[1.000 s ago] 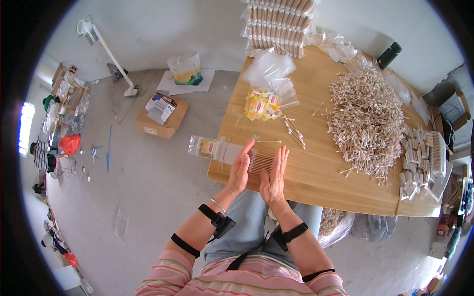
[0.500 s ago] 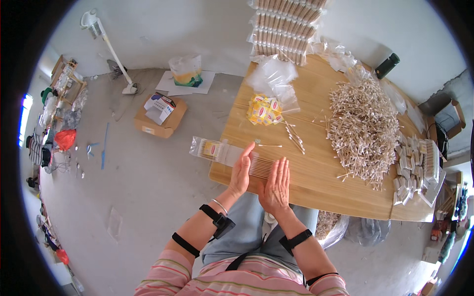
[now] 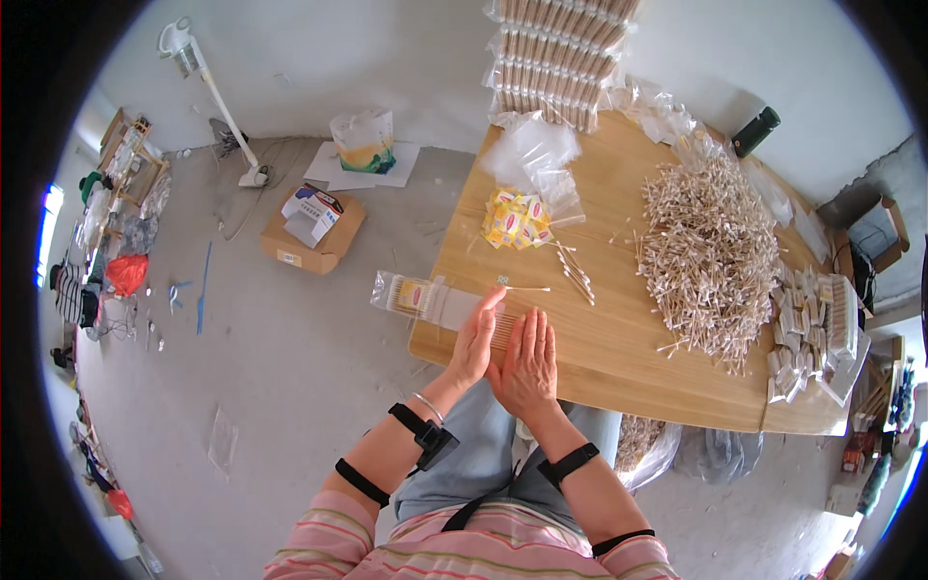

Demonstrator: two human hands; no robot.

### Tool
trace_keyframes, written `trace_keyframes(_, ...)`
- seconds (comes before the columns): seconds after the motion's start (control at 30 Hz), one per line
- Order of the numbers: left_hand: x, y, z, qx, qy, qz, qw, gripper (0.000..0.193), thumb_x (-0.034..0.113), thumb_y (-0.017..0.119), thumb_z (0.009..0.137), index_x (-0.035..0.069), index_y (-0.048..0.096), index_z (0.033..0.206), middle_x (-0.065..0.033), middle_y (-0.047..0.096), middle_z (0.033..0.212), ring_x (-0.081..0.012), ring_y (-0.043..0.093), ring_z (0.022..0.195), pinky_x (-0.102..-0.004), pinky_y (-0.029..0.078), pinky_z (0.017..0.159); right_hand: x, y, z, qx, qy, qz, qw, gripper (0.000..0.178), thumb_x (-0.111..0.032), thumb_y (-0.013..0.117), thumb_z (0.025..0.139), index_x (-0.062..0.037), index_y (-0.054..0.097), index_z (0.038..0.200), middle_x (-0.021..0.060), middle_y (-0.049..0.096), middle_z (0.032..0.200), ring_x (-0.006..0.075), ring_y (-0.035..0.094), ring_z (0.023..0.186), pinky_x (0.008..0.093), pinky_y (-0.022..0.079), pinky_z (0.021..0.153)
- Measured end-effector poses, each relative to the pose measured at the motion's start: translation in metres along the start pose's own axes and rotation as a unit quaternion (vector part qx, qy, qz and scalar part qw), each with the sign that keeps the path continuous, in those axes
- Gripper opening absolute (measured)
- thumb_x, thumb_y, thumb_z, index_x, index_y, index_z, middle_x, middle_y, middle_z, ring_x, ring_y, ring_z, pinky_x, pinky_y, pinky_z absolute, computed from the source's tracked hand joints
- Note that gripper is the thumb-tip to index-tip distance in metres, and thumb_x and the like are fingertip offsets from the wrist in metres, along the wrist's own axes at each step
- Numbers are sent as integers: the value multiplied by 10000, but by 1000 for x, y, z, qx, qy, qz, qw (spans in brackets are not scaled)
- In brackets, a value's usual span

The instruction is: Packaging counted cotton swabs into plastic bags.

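Note:
My left hand (image 3: pixel 473 343) stands on edge at the table's front left, fingers stretched out, beside a clear plastic bag (image 3: pixel 448 306). A yellow card (image 3: pixel 413 295) lies inside the bag, whose outer end juts past the table edge. My right hand (image 3: pixel 527 367) lies flat with its fingers straight and side by side, its thumb close to my left hand. Between the two hands shows a row of cotton swabs (image 3: pixel 504 331), side by side, partly hidden by my fingers. A single cotton swab (image 3: pixel 528 289) lies just beyond my left fingertips.
Yellow cards (image 3: pixel 517 218), several loose swabs (image 3: pixel 576 272) and empty clear bags (image 3: pixel 532 155) lie farther back on the table. A large swab heap (image 3: pixel 710 256) spreads to the right, beside small packs (image 3: pixel 800 329). Filled bags (image 3: pixel 556 63) are stacked at the back; a cardboard box (image 3: pixel 314 242) sits on the floor.
My right hand has slid left toward my left hand, covering more of the swab row. The left hand and the bag are nearly where they were.

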State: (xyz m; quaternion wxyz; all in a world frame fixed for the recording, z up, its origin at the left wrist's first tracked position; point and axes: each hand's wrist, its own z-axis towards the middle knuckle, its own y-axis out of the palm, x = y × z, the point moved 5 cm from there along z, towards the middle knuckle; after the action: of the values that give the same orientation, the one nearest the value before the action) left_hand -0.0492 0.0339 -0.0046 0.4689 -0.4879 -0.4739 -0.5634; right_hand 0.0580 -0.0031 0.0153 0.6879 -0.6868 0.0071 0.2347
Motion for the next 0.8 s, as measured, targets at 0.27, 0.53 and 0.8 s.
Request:
trace_keyframes(0.27,3,2,0,13,-1,52,999,782,584,271,978,-48,283,1438,-177,289,1507,-248,221,1419,-407,158,1165,-3,9,5,21,-10,-38,999,790,-403,490,870,143,255,1390,322,214,1477,447,146,1412,509,119,1161)
trace_keyframes(0.53,7,-9,8,62,9,13,998,700,524,286,1002,-41,344,1410,-187,377,1456,-276,303,1386,-387,215,1144,-7,4,5,14,7,21,1000,809,-432,499,862,140,269,1386,319,220,1476,445,150,1411,507,117,1161)
trace_keyframes(0.8,12,-4,7,-41,-9,40,998,817,614,278,963,-55,289,1432,-192,303,1495,-258,234,1415,-404,155,1166,-9,8,12,38,54,0,998,818,-444,479,865,141,261,1394,318,202,1485,445,141,1415,499,98,1164)
